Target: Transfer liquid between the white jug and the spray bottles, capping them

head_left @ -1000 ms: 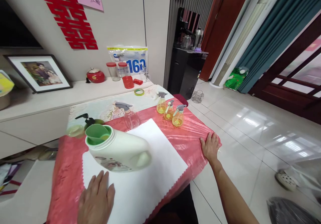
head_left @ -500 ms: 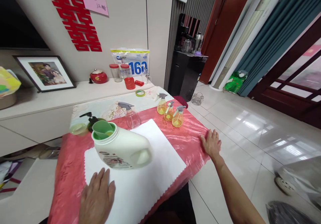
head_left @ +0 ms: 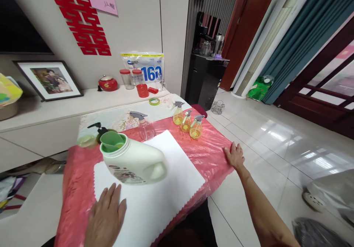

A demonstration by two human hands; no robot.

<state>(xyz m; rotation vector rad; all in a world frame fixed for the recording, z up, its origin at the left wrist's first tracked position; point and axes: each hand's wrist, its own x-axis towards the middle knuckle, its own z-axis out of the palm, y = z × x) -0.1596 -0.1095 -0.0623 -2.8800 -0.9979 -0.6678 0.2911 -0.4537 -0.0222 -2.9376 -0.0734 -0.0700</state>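
Observation:
My left hand (head_left: 106,212) lies flat on the white mat (head_left: 166,206), fingers stretched out, holding nothing. Just beyond its fingertips stands a big pale green detergent jug (head_left: 141,164), its uncapped mouth with a green spout facing left. My right hand (head_left: 235,155) rests with fingers apart on the right edge of the red plastic table cover (head_left: 204,158). Left of that hand are three small spray bottles (head_left: 195,132) holding yellow liquid. Behind the jug stands a clear spray bottle (head_left: 146,129) with a grey trigger. A black pump head (head_left: 99,129) is partly hidden by the jug.
On the cabinet behind stand red-lidded jars (head_left: 127,80), a red pot (head_left: 107,83), a framed photo (head_left: 51,79) and a large printed bag (head_left: 143,66). A roll of green tape (head_left: 154,101) lies on the table's far part. Right of the table is tiled floor (head_left: 265,158).
My right hand has shifted slightly right along the table edge. My left hand stays flat, and the jug and bottles keep their places; the view has moved a little.

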